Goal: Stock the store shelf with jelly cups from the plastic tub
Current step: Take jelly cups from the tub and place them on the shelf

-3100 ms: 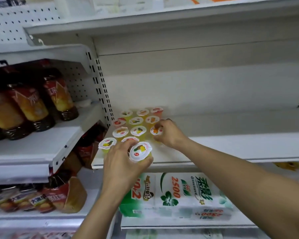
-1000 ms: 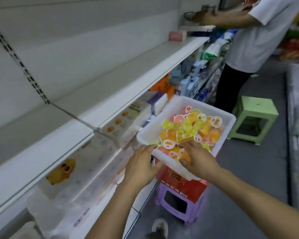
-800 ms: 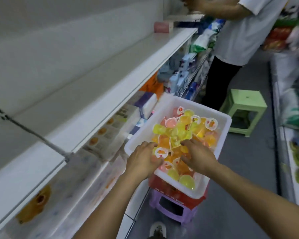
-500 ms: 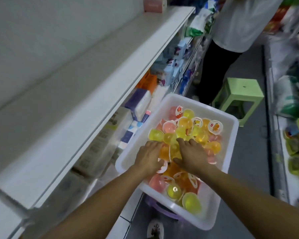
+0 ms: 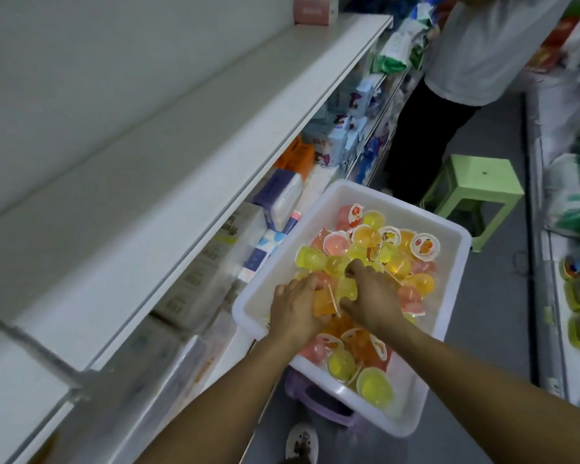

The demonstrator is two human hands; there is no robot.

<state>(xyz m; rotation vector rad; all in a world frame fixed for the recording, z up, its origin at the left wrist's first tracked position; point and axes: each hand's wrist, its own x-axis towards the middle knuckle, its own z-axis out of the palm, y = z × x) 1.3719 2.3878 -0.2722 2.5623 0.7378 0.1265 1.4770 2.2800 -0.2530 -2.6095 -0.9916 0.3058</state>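
Both hands are now digging deeper into the plastic tub (image 5: 456, 262) than a moment ago; the left hand (image 5: 297, 304) is gripping an orange jelly cup (image 5: 323, 304), the right hand (image 5: 374, 301) curling its fingers (image 5: 355, 266) among the heap (its catch hidden); restocking is resuming.

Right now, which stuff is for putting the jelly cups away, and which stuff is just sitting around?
For the job:
- white plastic tub
- jelly cups heaped in it
- left hand and right hand, both down among the cups
- white shelf

Just around:
- green stool
- purple stool under the tub
- pink box
- tissue packs
- another person
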